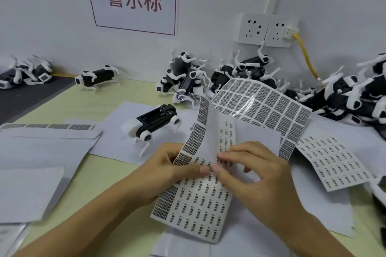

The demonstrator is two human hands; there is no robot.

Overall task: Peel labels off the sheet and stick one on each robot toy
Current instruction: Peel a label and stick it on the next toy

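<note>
A label sheet (198, 204) printed with small black labels lies curled between my hands at the front centre. My left hand (167, 167) holds its left edge, thumb pressed on top. My right hand (250, 169) pinches a label at the sheet's middle, fingertip to thumb against the left thumb. Behind the sheet, a black-and-white robot dog toy (154, 123) lies belly-up on white paper. Another toy (97, 78) stands near the wall at the left.
Piles of robot toys (183, 77) crowd the back centre and right (355, 98); two more toys (25, 73) lie at the far left. A large glossy label sheet (267, 106) arches behind my hands. Other sheets (334, 165) and white papers (31, 190) cover the yellow-green table (100, 173).
</note>
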